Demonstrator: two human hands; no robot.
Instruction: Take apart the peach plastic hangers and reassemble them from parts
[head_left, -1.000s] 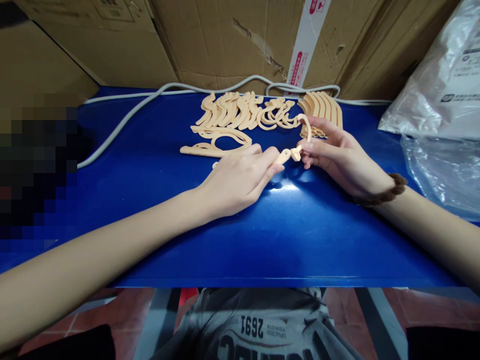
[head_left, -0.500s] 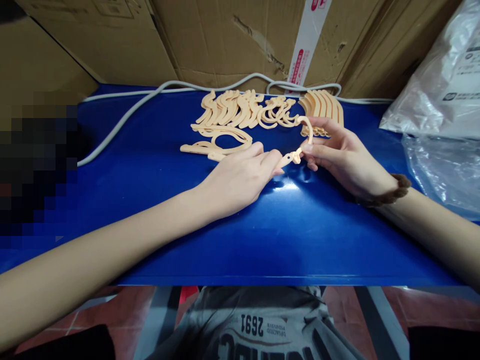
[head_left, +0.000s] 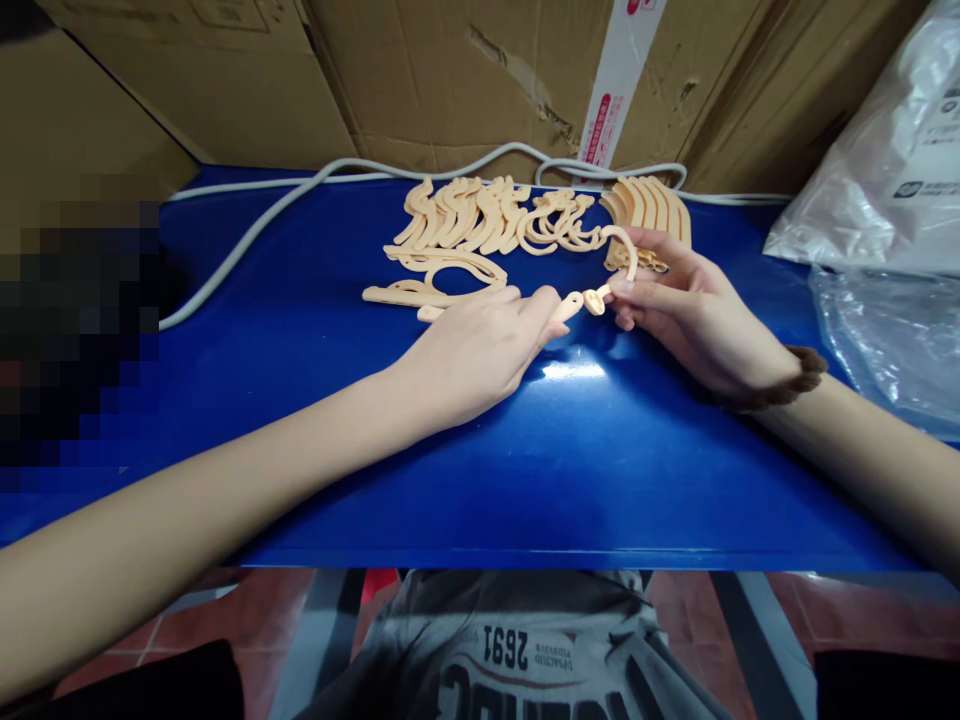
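Observation:
My left hand (head_left: 487, 340) is closed around a beige plastic hanger arm (head_left: 571, 306), whose rounded end with a small hole sticks out past the fingertips. Between thumb and fingers of my right hand (head_left: 675, 300) is a curved beige hanger hook (head_left: 628, 245). The hook's round base (head_left: 594, 301) points left and lies very close to the arm's end; whether they touch I cannot tell. Just beyond my left hand lie assembled-looking beige hanger pieces (head_left: 435, 296). Behind my hands are a row of curved hanger arms (head_left: 457, 215) and a cluster of loose hooks (head_left: 551, 222).
Another stack of curved beige pieces (head_left: 652, 205) stands behind my right hand. A white cable (head_left: 262, 235) runs along the back of the blue table (head_left: 480, 490). Cardboard boxes (head_left: 450, 80) rise behind it. Clear plastic bags (head_left: 862, 170) lie on the right.
The hook's base has turned to show its round face, and a narrow gap now shows between it and the arm's end. Both hands keep their hold.

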